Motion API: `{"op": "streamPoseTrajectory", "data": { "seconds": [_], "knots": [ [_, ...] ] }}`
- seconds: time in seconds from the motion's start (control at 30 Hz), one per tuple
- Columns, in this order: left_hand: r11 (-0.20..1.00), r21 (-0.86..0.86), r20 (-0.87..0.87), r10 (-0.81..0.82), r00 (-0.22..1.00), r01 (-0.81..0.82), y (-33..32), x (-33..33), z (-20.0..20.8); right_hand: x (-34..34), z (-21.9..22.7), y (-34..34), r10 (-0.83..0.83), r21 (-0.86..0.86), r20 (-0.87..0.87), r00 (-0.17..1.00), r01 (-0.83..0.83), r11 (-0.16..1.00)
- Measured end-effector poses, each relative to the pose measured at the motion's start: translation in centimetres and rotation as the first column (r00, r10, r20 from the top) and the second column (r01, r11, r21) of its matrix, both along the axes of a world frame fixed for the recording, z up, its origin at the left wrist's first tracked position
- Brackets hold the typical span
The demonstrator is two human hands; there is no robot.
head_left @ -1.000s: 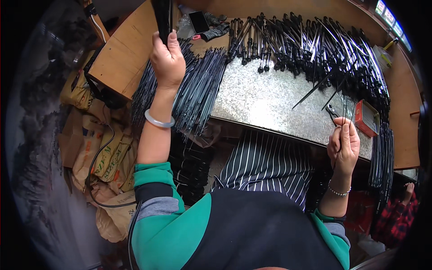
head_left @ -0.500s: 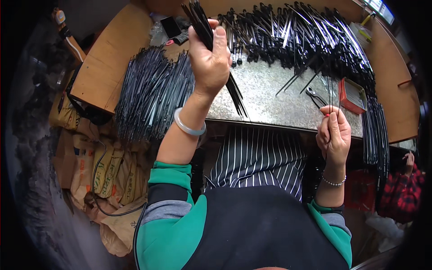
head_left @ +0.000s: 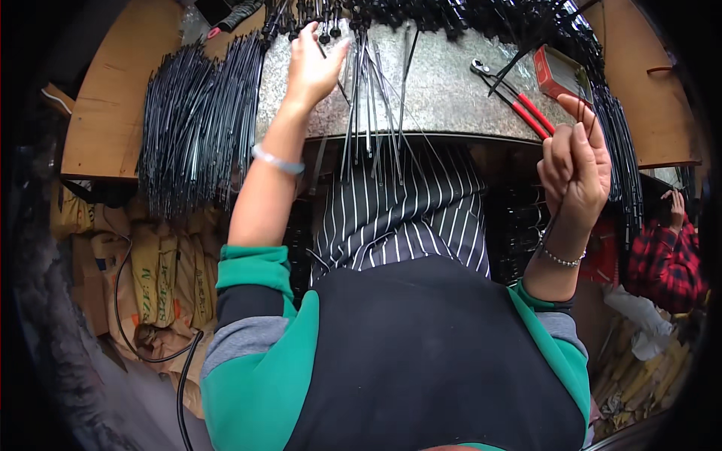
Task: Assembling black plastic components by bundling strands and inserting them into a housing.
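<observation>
My left hand (head_left: 316, 71) is over the far left part of the table, fingers apart. A thin dark rod passes by its palm, but I see no grip on it. Just right of this hand, several loose thin black rods (head_left: 376, 113) lie spread, their near ends hanging past the table edge. My right hand (head_left: 577, 161) is raised at the right front, thumb and forefinger pinched on thin black rods (head_left: 553, 225) that run down along the wrist. Behind it lie pliers (head_left: 526, 109) with red handles, beside a small red box (head_left: 549, 75).
A dense row of thin black rods (head_left: 199, 120) covers the table's left end. More black rods with thick ends (head_left: 451, 15) line the back. Wooden side panels (head_left: 109, 90) flank the metal tabletop (head_left: 451, 90). Sacks (head_left: 150, 278) stand at lower left; another person's checked sleeve (head_left: 662, 259) shows at right.
The left hand has let go of its black bundle and opened; loose rods now lie on the table beside it. My right hand has moved slightly up and right. The whole view has shifted.
</observation>
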State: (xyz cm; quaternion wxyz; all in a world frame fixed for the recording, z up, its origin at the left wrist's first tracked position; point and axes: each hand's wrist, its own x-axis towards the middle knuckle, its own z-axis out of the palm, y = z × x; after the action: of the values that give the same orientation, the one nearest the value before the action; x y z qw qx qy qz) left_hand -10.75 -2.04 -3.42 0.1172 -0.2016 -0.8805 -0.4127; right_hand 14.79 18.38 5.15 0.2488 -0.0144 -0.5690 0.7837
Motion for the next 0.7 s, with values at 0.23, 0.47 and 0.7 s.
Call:
{"op": "streamPoseTrajectory", "data": {
  "seconds": [0.23,0.47,0.7],
  "knots": [
    [0.994,-0.106,-0.120,-0.041,0.992,0.028,-8.0,11.7,2.7,-0.1,-1.3,-0.1,-0.038,0.059,0.048,0.998,0.036,0.998],
    [0.814,0.548,0.793,-0.579,0.192,0.192,-7.9,22.0,-3.2,-1.3,-2.0,-1.1,-0.024,0.078,0.061,0.998,0.019,0.997],
    [0.309,0.888,0.328,-0.945,-0.001,-0.341,0.4,21.8,-4.7,-1.3,-2.3,-1.8,-0.007,0.068,0.053,0.999,0.004,0.998]
  ]
}}
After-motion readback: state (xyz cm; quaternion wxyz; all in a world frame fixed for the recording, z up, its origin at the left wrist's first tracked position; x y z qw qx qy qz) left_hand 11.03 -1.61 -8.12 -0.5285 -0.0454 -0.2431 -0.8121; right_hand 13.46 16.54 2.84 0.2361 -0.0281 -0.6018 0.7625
